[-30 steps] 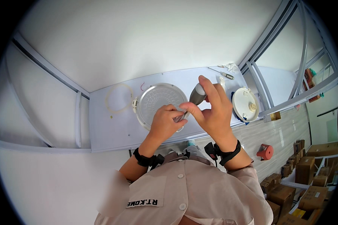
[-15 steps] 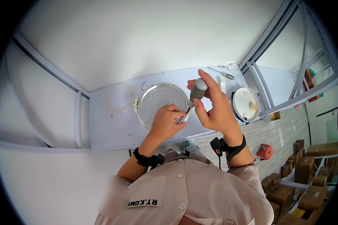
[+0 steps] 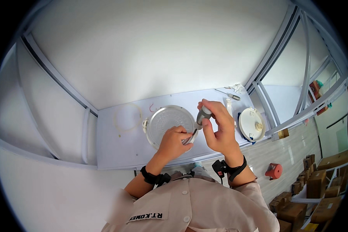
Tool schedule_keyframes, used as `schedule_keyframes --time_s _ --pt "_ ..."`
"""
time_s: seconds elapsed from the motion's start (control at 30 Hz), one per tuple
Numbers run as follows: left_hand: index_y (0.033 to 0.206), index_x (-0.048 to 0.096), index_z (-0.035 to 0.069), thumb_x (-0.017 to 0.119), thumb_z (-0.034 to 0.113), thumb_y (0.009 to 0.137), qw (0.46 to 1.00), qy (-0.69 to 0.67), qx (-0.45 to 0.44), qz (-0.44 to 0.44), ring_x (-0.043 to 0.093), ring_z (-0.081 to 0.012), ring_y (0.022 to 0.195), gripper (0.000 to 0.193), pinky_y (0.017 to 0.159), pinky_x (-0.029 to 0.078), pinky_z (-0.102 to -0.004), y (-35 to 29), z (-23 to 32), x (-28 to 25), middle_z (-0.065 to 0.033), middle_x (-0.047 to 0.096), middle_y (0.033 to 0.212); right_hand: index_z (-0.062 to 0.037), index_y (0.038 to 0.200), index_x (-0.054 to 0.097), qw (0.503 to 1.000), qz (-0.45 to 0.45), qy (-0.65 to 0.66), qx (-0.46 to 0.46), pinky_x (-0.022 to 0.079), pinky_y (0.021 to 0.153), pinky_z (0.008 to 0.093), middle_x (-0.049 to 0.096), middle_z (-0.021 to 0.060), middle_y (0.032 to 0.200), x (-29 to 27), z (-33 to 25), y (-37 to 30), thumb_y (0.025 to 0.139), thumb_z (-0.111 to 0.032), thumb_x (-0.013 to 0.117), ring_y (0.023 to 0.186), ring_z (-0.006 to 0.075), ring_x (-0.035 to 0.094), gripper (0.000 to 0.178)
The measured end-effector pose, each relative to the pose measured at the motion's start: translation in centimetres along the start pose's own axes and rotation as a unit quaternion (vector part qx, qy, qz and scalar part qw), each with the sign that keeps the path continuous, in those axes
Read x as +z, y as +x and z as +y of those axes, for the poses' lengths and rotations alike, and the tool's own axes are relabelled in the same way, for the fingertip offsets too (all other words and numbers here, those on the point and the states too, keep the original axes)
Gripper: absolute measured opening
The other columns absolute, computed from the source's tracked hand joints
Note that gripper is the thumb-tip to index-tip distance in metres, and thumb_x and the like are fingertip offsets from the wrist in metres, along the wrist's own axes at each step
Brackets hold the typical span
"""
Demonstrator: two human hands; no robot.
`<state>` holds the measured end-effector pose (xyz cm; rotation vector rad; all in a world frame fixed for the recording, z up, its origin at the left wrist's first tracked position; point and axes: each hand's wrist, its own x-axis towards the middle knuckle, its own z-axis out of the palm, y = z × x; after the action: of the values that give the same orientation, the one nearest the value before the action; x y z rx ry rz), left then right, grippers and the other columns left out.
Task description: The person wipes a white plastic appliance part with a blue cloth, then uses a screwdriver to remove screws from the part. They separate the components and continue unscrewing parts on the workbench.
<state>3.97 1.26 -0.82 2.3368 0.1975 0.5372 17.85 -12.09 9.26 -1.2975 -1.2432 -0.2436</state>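
Note:
In my right hand [image 3: 220,133] is a screwdriver [image 3: 203,115] with a grey handle, thumb and fingers closed round it. Its dark shaft slants down to the near right rim of a round metal lid [image 3: 168,121]. The lid lies on the table, pale grey inside with a raised pattern, and has a light-coloured lug on its left edge. My left hand [image 3: 174,144] rests over the lid's near right side. Its thumb and fingertips close in a pinch by the screwdriver tip; whatever is between them is hidden.
On the white table [image 3: 116,152] lies a pale ring [image 3: 117,125] at left. Right of my hands are a white strip-shaped part [image 3: 229,105] and a round cream cover [image 3: 248,124]. A second screwdriver [image 3: 232,96] and crumpled white material [image 3: 237,88] lie behind. A red stool [image 3: 273,171] stands on the floor.
The view has tilted, so the table and hands appear lower. My right fingers have curled closer round the screwdriver handle. My left hand stays at the lid's rim.

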Motion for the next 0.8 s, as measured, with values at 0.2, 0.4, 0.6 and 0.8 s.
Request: schedule_keyframes --time_s 0.2,0.4,0.6,0.8 --pt "0.106 0.084 0.009 0.088 0.017 0.072 1.000 -0.003 0.017 0.001 0.067 -0.0290 0.088 0.036 0.084 0.055 -0.0421 0.0 -0.6 0.3 -0.0070 0.070 0.094 -0.0021 0.127 0.073 0.996 -0.006 -0.081 -0.040 0.057 0.080 0.0357 0.069 0.0152 0.115 -0.9 -0.4 -0.1 0.081 0.001 0.079 0.094 0.0264 0.069 0.047" --pt "0.108 0.084 0.010 0.088 0.018 0.071 1.000 -0.007 0.016 -0.019 0.065 -0.0285 0.087 0.038 0.083 0.054 -0.0416 0.1 -0.5 -0.2 -0.0062 0.069 0.093 0.0046 0.134 0.066 0.997 0.028 0.053 0.049 0.057 0.085 0.0339 0.072 0.0220 0.123 -0.9 -0.3 -0.9 0.088 0.003 0.067 0.093 0.0257 0.071 0.047" --pt "0.109 0.085 0.011 0.088 0.018 0.072 0.999 -0.025 0.035 -0.030 0.064 -0.0282 0.086 0.037 0.083 0.054 -0.0416 0.2 -1.3 -0.4 -0.0057 0.068 0.095 0.0039 0.137 0.066 0.992 -0.036 -0.119 -0.010 0.057 0.090 0.0370 0.071 0.0215 0.119 -1.8 -1.2 0.2 0.088 -0.005 0.077 0.104 0.0318 0.070 0.051" --pt "0.108 0.085 0.010 0.087 0.019 0.072 0.999 -0.011 0.042 -0.025 0.065 -0.0288 0.086 0.037 0.081 0.053 -0.0421 0.1 -1.1 -0.5 -0.0060 0.069 0.096 0.0003 0.135 0.067 1.000 -0.006 -0.005 0.004 0.057 0.087 0.0357 0.068 0.0177 0.115 -0.7 -0.5 0.2 0.086 -0.002 0.080 0.103 0.0304 0.068 0.051"
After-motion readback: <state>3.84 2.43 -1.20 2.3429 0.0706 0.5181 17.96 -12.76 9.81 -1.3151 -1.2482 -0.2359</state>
